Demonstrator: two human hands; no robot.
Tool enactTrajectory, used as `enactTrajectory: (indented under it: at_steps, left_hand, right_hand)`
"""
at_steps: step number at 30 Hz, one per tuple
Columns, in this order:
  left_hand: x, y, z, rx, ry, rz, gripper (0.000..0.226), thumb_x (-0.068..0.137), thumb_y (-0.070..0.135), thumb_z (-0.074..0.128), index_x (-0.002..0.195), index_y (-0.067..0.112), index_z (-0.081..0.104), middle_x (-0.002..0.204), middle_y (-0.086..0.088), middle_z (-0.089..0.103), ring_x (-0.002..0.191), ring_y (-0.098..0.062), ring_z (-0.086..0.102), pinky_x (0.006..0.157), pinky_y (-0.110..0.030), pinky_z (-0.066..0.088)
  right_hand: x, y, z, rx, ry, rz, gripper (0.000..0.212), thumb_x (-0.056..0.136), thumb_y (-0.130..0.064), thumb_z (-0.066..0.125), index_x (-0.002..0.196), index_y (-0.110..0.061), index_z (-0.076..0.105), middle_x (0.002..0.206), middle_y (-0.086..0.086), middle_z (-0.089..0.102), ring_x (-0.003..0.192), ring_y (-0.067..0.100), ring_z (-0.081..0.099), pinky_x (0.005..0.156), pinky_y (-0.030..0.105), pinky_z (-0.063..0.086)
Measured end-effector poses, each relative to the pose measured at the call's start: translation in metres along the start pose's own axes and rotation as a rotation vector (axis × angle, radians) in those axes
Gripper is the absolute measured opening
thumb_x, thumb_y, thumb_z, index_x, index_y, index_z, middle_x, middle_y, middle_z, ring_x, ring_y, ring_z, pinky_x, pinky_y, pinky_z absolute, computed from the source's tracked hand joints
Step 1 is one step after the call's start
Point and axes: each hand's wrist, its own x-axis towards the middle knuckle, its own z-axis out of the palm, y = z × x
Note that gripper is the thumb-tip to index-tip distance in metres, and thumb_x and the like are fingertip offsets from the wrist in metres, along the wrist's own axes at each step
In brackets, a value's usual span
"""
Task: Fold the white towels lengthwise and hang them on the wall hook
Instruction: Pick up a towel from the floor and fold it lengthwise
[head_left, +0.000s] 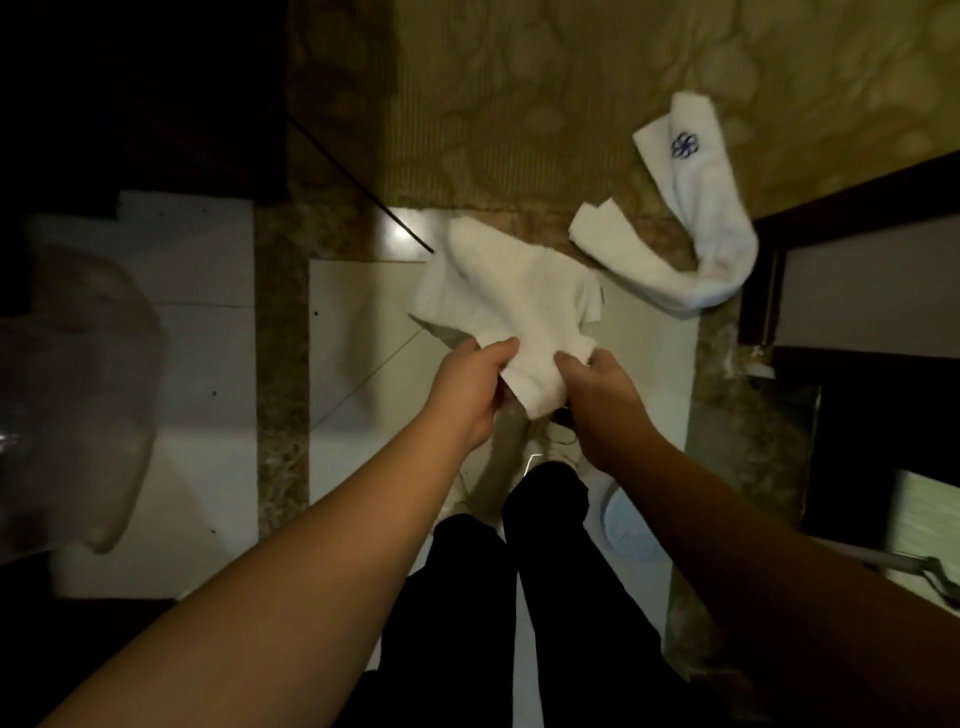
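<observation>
We record, left to right: a clear plastic bag (78, 395) at the left edge of the floor; our left hand (467, 389), thumb and fingers pinching the near end of a crumpled white towel (514, 306) held above the pale floor tiles (358, 322); our right hand (602, 400), fingers curled round the same end just beside the left; a second white towel with a blue emblem (696, 218), draped toward the right, beside a dark door frame (753, 291).
</observation>
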Motion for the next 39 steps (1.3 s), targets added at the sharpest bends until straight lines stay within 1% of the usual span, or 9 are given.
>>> enactTrajectory:
  at_steps: [3,6,8,12,20,24,28,33,39]
  left_hand:
    - [-0.051,0.023,0.006,0.104,0.071,0.157,0.021,0.094,0.003,0.061,0.113,0.012,0.062,0.105,-0.006,0.073,0.095,-0.027,0.071,0.08,-0.04,0.061]
    - [-0.105,0.048,0.01,0.361,0.13,0.34,0.043,0.094,0.01,0.061,0.133,0.016,0.046,0.103,0.001,0.067,0.105,-0.029,0.067,0.093,-0.048,0.056]
    - [-0.145,0.062,0.012,0.521,0.102,0.432,0.056,0.095,0.015,0.054,0.148,0.027,0.038,0.106,0.002,0.067,0.099,-0.02,0.067,0.088,-0.038,0.056]
    - [-0.225,0.079,0.015,0.951,-0.074,0.664,0.048,0.091,0.001,0.046,0.129,0.026,0.061,0.118,0.009,0.059,0.094,-0.006,0.057,0.074,-0.01,0.043]
    - [-0.365,0.105,-0.002,1.433,0.054,1.29,0.03,0.094,0.022,0.066,0.124,0.023,0.071,0.124,-0.006,0.056,0.117,-0.028,0.041,0.091,-0.039,0.039]
    - [-0.434,0.098,-0.008,1.237,-0.054,1.277,0.015,0.096,0.013,0.062,0.1,0.014,0.077,0.099,0.001,0.072,0.097,-0.014,0.063,0.081,-0.019,0.043]
    - [-0.499,0.082,-0.016,1.076,0.081,1.105,0.02,0.101,0.032,0.055,0.101,0.023,0.073,0.086,0.009,0.068,0.079,-0.002,0.061,0.067,-0.016,0.044]
    - [-0.588,0.045,-0.037,0.968,0.214,1.159,0.022,0.101,0.033,0.056,0.101,0.019,0.074,0.088,0.001,0.071,0.084,-0.013,0.066,0.076,-0.031,0.05]
    - [-0.699,-0.019,-0.096,0.802,0.324,1.217,0.021,0.099,0.037,0.059,0.102,0.023,0.073,0.088,0.008,0.073,0.085,-0.009,0.07,0.077,-0.027,0.054]
  right_hand:
    - [-0.044,-0.039,-0.004,0.071,-0.008,-0.072,0.009,0.097,-0.023,0.057,0.102,-0.018,0.063,0.103,0.011,0.071,0.095,0.03,0.071,0.085,0.05,0.06]
    - [-0.088,-0.073,-0.008,0.041,0.007,-0.1,0.021,0.096,-0.027,0.058,0.109,-0.01,0.061,0.091,0.008,0.067,0.07,0.018,0.064,0.064,0.035,0.053]
    - [-0.119,-0.092,-0.009,0.112,-0.035,-0.068,0.019,0.098,-0.025,0.058,0.109,-0.01,0.061,0.09,0.008,0.065,0.068,0.017,0.064,0.055,0.028,0.05]
    - [-0.186,-0.133,-0.014,0.26,-0.039,-0.006,0.01,0.098,-0.014,0.056,0.1,-0.008,0.062,0.072,0.007,0.061,0.045,0.008,0.057,0.042,0.02,0.045]
    - [-0.319,-0.169,-0.03,0.263,-0.235,-0.001,0.019,0.098,-0.009,0.052,0.08,-0.011,0.059,0.053,0.001,0.06,0.036,0.007,0.051,0.038,0.016,0.037]
    - [-0.379,-0.158,-0.044,0.081,-0.359,-0.098,0.021,0.1,-0.023,0.053,0.084,-0.013,0.063,0.059,-0.001,0.066,0.045,0.007,0.058,0.043,0.018,0.038]
    - [-0.426,-0.138,-0.061,-0.407,-0.095,-0.632,0.034,0.096,-0.058,0.053,0.095,-0.025,0.06,0.08,-0.009,0.065,0.069,0.006,0.06,0.062,0.025,0.045]
    - [-0.497,-0.1,-0.074,-0.638,-0.414,-0.944,0.034,0.085,-0.061,0.062,0.111,-0.039,0.06,0.104,-0.012,0.068,0.094,0.0,0.064,0.082,0.024,0.051]
    - [-0.575,-0.043,-0.076,-0.866,-0.479,-1.109,0.007,0.096,-0.035,0.061,0.101,-0.038,0.064,0.087,-0.014,0.067,0.079,0.002,0.062,0.065,0.015,0.042]
